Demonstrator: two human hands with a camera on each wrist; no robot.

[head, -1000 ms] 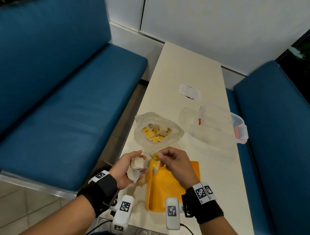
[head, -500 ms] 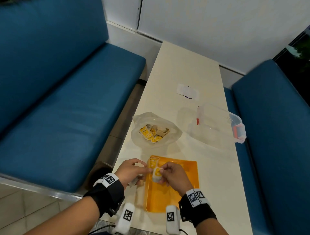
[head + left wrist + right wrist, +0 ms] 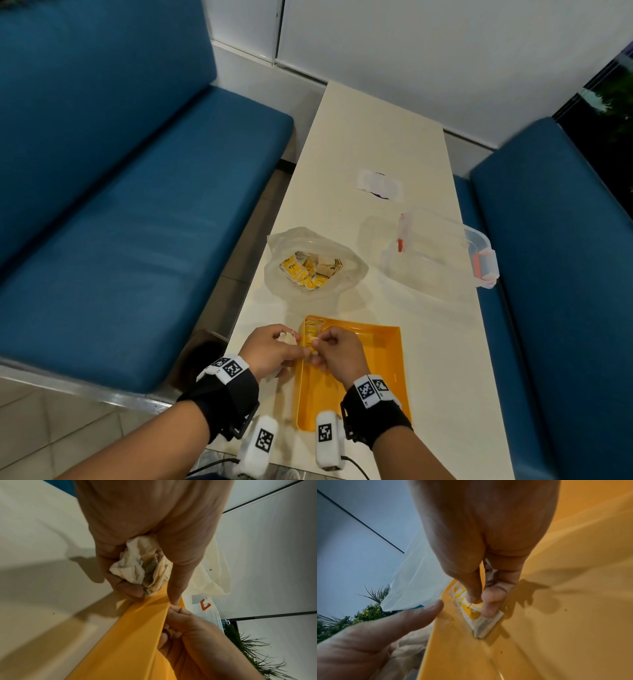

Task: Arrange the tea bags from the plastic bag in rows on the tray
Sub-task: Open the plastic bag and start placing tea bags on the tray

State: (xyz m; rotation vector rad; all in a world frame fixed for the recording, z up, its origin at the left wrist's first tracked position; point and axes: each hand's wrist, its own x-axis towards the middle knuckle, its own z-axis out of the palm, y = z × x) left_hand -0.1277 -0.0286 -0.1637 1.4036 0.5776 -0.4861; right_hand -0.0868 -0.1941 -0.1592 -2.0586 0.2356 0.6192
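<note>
An orange tray lies on the table's near end, with tea bags lined along its far left corner. My right hand pinches a tea bag with a yellow tag and holds it down on the tray floor by the left wall. My left hand hovers at the tray's left rim and grips a crumpled bunch of tea bags. The plastic bag with several more tea bags lies open just beyond the tray.
A clear lidded container with orange clips stands at the right edge of the table. A flat white packet lies farther back. Blue bench seats flank the table on both sides.
Both hands dropped from above the tray's far edge to its left side. The right hand brought its tea bag down onto the tray floor; the left hand kept its bunch.
</note>
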